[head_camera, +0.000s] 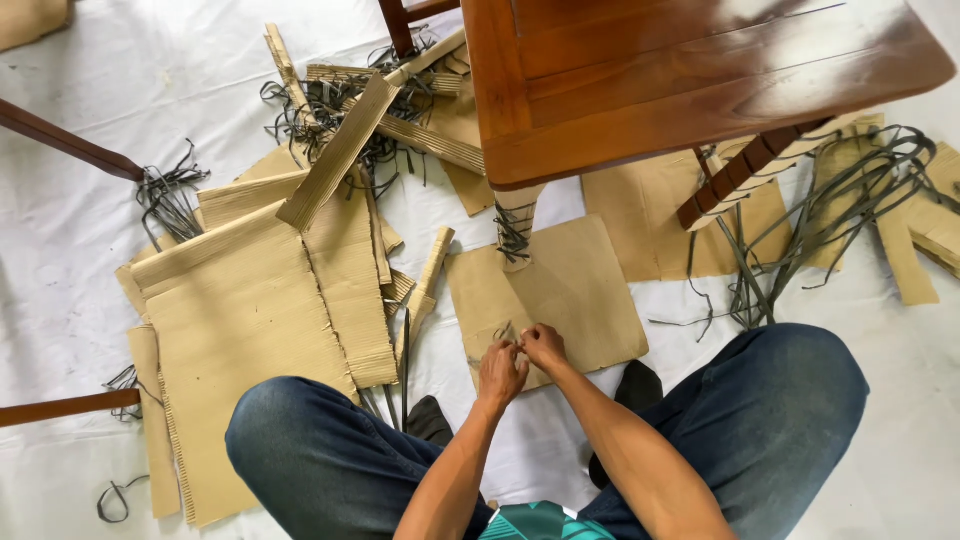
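Hands meet at cardboard sheet (560, 290) near edge: my left hand (500, 372), right hand (545, 346) pinch small bit there; white floor (80, 250) open between knees.

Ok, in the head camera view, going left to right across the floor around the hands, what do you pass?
Big corrugated cardboard sheet → left hand → right hand on the flat cardboard square → tangle of dark straps.

Soft, even daylight fills the scene — the white floor sheet (90, 120) reads bright, nearly washed out at the upper corners. A pale glare streaks the polished wooden table top (700, 70). Shadows stay faint and short. Focus holds sharp throughout, with slight wide-angle stretch at the edges.
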